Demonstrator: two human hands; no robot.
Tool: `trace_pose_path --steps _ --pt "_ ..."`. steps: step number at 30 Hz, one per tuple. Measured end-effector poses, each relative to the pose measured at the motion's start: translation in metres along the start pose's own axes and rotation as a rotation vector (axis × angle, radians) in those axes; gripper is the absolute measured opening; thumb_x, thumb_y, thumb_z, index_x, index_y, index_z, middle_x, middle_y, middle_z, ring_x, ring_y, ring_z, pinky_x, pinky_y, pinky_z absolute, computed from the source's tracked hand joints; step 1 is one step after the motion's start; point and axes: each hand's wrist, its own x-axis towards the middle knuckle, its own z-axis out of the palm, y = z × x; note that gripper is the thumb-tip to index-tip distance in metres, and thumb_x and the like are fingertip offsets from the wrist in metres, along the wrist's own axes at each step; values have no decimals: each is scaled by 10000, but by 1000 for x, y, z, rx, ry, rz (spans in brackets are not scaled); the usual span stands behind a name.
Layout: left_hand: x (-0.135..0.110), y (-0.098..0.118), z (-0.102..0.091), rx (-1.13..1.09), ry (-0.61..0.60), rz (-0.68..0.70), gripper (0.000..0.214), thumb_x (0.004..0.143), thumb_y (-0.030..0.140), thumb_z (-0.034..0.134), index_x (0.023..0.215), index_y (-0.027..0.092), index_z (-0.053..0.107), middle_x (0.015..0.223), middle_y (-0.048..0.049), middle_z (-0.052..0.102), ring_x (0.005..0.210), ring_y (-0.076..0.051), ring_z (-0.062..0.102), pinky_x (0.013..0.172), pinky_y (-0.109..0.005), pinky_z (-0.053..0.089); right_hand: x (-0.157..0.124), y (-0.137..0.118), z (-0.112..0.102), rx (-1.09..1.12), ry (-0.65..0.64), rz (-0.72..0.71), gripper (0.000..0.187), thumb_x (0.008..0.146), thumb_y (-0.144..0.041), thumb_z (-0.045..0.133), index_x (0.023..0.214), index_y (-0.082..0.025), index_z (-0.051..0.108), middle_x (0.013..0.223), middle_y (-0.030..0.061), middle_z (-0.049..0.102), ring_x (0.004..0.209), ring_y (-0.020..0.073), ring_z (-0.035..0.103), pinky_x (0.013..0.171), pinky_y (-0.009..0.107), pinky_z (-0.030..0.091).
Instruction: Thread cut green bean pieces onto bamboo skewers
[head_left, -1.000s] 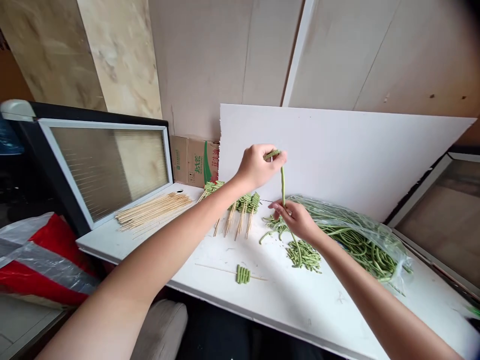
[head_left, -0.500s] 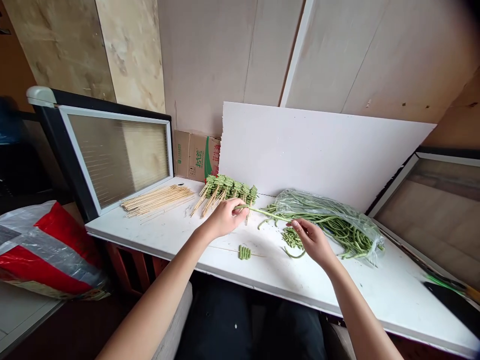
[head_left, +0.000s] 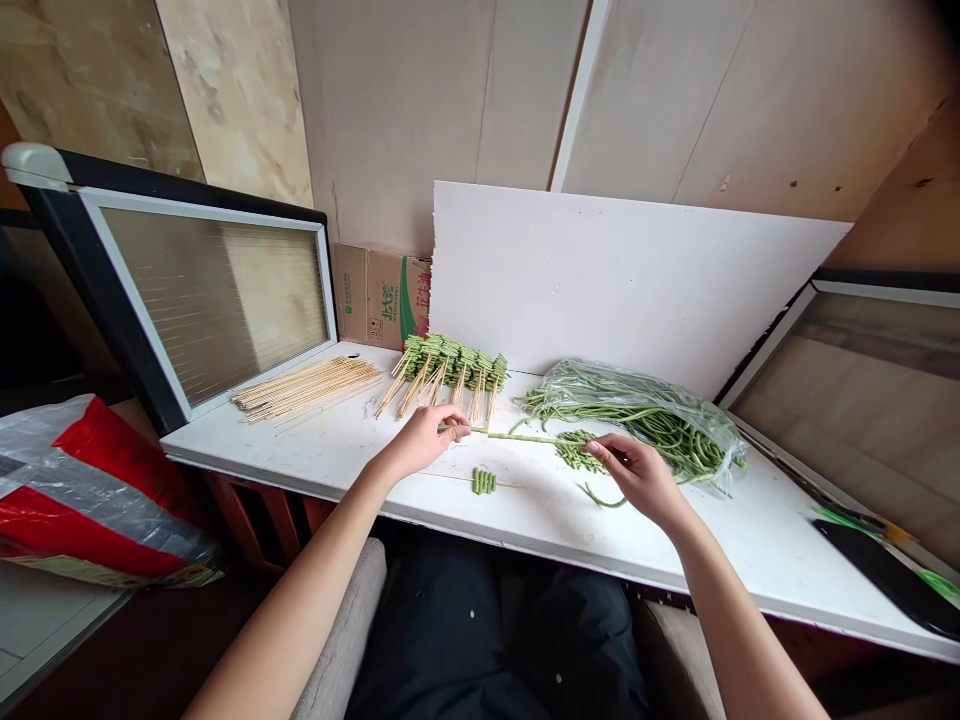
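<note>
A long green bean (head_left: 517,436) stretches level just above the white table (head_left: 352,455). My left hand (head_left: 424,440) pinches its left end. My right hand (head_left: 637,478) grips its right end beside a small heap of cut bean pieces (head_left: 574,452). In front of my hands lies a skewer with a few bean pieces on it (head_left: 484,482). A loose curved bean piece (head_left: 604,499) lies near my right hand.
A clear bag of long beans (head_left: 652,415) lies at the right. Finished bean skewers (head_left: 450,365) and a pile of bare bamboo skewers (head_left: 304,387) lie further back. A glass-lidded freezer (head_left: 187,290) stands left, a cardboard box (head_left: 379,310) and white board (head_left: 622,280) behind.
My left hand has come down from head height to the table with the bean's end, so the bean now runs level. My right hand has slid right along it.
</note>
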Motion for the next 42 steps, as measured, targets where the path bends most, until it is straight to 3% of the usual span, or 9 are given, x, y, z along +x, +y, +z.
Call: trace_pose_path --steps 5,10,15,20,23,28,34,38,42 --pt "4 -37 -6 152 92 22 172 945 277 578 934 200 732 908 -74 778 898 -241 726 792 -323 528 -5 10 -8 -65 13 42 663 922 -792 549 912 -181 806 672 75 699 530 177 486 502 304 343" --pt "2 -61 -24 99 189 -42 215 942 339 600 1012 185 734 851 -64 759 739 -212 711 729 -318 536 -10 26 -24 -118 -25 104 700 913 -811 543 939 -168 818 684 75 718 537 177 522 504 298 352" --pt "-2 -60 -25 43 115 -48 280 960 377 583 1066 167 735 820 -61 751 728 -203 708 709 -308 543 -11 36 -8 -173 -172 17 683 952 -784 496 921 -178 812 754 91 755 612 202 594 568 302 411" --pt "-5 -56 -23 -12 74 -58 295 947 431 621 1045 169 716 825 -61 749 686 -193 701 694 -312 548 -12 50 13 -324 -146 51 560 1009 -653 485 897 -202 799 764 96 759 626 220 621 584 311 411" --pt "-6 -54 -23 -28 52 -60 322 940 472 635 1027 172 715 813 -60 745 677 -194 697 682 -312 547 -15 65 13 -420 -190 94 403 1004 -495 543 909 -215 817 851 122 786 806 270 694 683 322 473" --pt "-7 -55 -24 -12 20 -59 370 933 520 637 1031 173 719 817 -61 748 674 -194 694 695 -319 544 -18 91 0 -496 -290 232 248 926 -273 610 945 -240 855 973 120 818 1040 306 710 845 348 511" --pt "-8 -65 -31 16 0 -83 468 904 577 652 1088 152 717 831 -76 756 679 -208 706 730 -347 554 -26 129 -37 -338 -342 383 215 860 -254 660 926 -238 863 1007 110 834 950 288 758 845 332 550" --pt "-8 -67 -36 4 3 -104 496 870 601 672 1072 150 714 825 -81 756 665 -211 698 729 -358 556 -35 157 -61 -342 -310 455 174 822 -229 727 930 -225 863 999 116 833 931 280 762 871 337 553" --pt "-8 -61 -34 -9 13 -112 501 831 617 700 1024 154 719 792 -80 753 672 -220 697 721 -363 562 -41 170 -66 -514 -211 499 222 868 -189 665 969 -227 859 987 119 823 1053 303 703 883 371 530"
